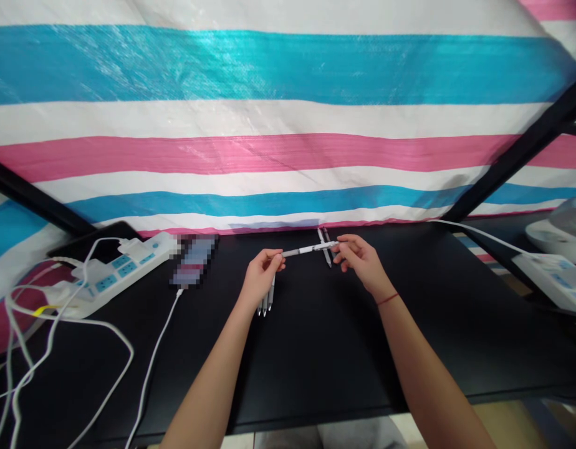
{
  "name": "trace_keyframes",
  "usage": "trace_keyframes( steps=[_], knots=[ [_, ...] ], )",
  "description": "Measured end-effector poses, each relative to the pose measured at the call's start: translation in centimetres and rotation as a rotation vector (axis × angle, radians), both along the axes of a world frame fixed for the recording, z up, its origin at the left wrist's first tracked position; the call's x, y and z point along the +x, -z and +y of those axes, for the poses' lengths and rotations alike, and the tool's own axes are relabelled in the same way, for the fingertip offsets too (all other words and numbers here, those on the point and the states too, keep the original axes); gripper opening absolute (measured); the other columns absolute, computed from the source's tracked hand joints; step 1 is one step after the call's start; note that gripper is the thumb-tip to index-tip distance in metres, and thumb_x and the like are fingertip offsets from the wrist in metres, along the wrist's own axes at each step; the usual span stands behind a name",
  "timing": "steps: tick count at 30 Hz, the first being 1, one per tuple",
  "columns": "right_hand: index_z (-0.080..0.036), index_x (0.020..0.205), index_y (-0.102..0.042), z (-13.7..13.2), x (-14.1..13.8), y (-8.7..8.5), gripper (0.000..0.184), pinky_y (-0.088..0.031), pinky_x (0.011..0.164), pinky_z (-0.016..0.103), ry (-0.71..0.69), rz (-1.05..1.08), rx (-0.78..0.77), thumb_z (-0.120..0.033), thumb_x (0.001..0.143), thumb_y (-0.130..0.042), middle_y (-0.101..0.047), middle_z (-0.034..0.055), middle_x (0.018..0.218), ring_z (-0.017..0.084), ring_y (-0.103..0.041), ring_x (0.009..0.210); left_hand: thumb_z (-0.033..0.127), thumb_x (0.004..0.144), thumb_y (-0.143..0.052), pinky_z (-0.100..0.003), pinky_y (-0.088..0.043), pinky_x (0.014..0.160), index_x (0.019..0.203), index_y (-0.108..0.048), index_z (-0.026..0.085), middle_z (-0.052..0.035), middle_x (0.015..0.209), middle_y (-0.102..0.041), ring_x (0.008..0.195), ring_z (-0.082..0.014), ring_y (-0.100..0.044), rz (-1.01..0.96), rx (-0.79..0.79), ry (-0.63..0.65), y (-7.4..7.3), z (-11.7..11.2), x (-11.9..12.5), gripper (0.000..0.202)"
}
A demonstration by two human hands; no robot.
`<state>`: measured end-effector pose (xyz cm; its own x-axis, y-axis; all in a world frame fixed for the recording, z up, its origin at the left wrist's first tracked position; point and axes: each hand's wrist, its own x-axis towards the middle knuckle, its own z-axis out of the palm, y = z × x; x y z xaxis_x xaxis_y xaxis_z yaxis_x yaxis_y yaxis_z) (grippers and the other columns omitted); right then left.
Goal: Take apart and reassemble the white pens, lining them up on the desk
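A white pen (307, 251) is held level above the black table (316, 349), one hand at each end. My left hand (260, 276) pinches its left end and also grips several more pens (266, 304) that point down out of the fist. My right hand (360, 259) pinches the pen's right end with thumb and fingers. Two more white pens (326, 251) lie on the table just behind the held one, near my right fingers. A thin red string circles my right wrist.
A white power strip (115, 269) with plugs and looping white cables (58, 349) lies at the left. A phone (194, 260) with a charging cable sits beside it. Another power strip (556, 280) stands at the right. A striped tarp (288, 125) hangs behind the table.
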<state>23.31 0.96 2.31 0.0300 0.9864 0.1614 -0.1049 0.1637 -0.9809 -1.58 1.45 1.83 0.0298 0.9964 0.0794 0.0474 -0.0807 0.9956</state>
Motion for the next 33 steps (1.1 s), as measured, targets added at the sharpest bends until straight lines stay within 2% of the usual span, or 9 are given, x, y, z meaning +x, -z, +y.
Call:
trace_keyframes(
  steps=[7, 11, 14, 19, 25, 30, 33],
  knots=[
    [-0.020, 0.105, -0.059, 0.16, 0.22, 0.27, 0.037, -0.045, 0.046, 0.023, 0.028, -0.057, 0.021, -0.045, 0.079, -0.066, -0.068, 0.0036, 0.082, 0.014, -0.061, 0.062, 0.050, 0.074, -0.068, -0.033, -0.054, 0.077, 0.097, -0.065, 0.015, -0.0052, 0.082, -0.068, 0.073, -0.0154, -0.065, -0.026, -0.007, 0.014, 0.14, 0.05, 0.15, 0.043],
    [-0.018, 0.087, -0.062, 0.28, 0.37, 0.43, 0.030, -0.045, 0.046, 0.023, 0.045, -0.135, 0.040, -0.047, 0.080, -0.064, -0.064, 0.0023, 0.072, 0.013, -0.058, 0.059, 0.051, 0.075, -0.067, -0.032, -0.053, 0.076, 0.098, -0.065, 0.015, -0.0054, 0.083, -0.068, 0.073, -0.0152, -0.065, -0.015, -0.001, 0.030, 0.35, 0.09, 0.21, 0.043],
    [-0.018, 0.077, -0.060, 0.25, 0.33, 0.39, 0.033, -0.045, 0.047, 0.023, 0.054, -0.188, 0.025, -0.050, 0.084, -0.058, -0.061, 0.0017, 0.065, 0.012, -0.056, 0.055, 0.051, 0.075, -0.067, -0.033, -0.053, 0.076, 0.098, -0.065, 0.015, -0.0065, 0.084, -0.069, 0.075, -0.0165, -0.065, 0.008, 0.001, 0.034, 0.34, 0.04, 0.22, 0.044],
    [-0.020, 0.096, -0.058, 0.16, 0.19, 0.33, 0.035, -0.045, 0.044, 0.023, 0.015, -0.043, 0.035, -0.049, 0.078, -0.066, -0.066, 0.0025, 0.080, 0.016, -0.066, 0.063, 0.052, 0.074, -0.067, -0.033, -0.053, 0.076, 0.098, -0.066, 0.015, -0.0063, 0.083, -0.069, 0.074, -0.0163, -0.065, 0.010, -0.003, 0.024, 0.24, -0.05, 0.30, 0.044],
    [-0.018, 0.080, -0.059, 0.24, 0.15, 0.45, 0.034, -0.046, 0.046, 0.023, 0.060, -0.103, 0.011, -0.051, 0.081, -0.062, -0.067, 0.0043, 0.073, 0.016, -0.066, 0.061, 0.052, 0.074, -0.067, -0.032, -0.053, 0.075, 0.097, -0.066, 0.015, -0.0055, 0.081, -0.069, 0.073, -0.0157, -0.065, 0.003, -0.002, 0.041, 0.29, -0.09, 0.45, 0.043],
    [-0.021, 0.098, -0.057, -0.08, 0.05, -0.10, 0.036, -0.047, 0.046, 0.023, 0.020, -0.005, 0.012, -0.048, 0.077, -0.068, -0.068, 0.0024, 0.079, 0.018, -0.069, 0.063, 0.051, 0.074, -0.067, -0.031, -0.052, 0.074, 0.098, -0.065, 0.015, -0.0058, 0.083, -0.069, 0.072, -0.0154, -0.065, -0.002, -0.017, 0.044, 0.25, -0.07, 0.47, 0.044],
    [-0.020, 0.094, -0.058, -0.15, 0.03, -0.16, 0.034, -0.047, 0.045, 0.023, 0.016, -0.021, 0.025, -0.049, 0.078, -0.066, -0.068, 0.0035, 0.081, 0.018, -0.070, 0.063, 0.050, 0.075, -0.066, -0.031, -0.052, 0.075, 0.098, -0.065, 0.015, -0.0054, 0.083, -0.069, 0.072, -0.0149, -0.065, 0.001, -0.015, 0.056, 0.31, -0.10, 0.54, 0.042]
  ],
)
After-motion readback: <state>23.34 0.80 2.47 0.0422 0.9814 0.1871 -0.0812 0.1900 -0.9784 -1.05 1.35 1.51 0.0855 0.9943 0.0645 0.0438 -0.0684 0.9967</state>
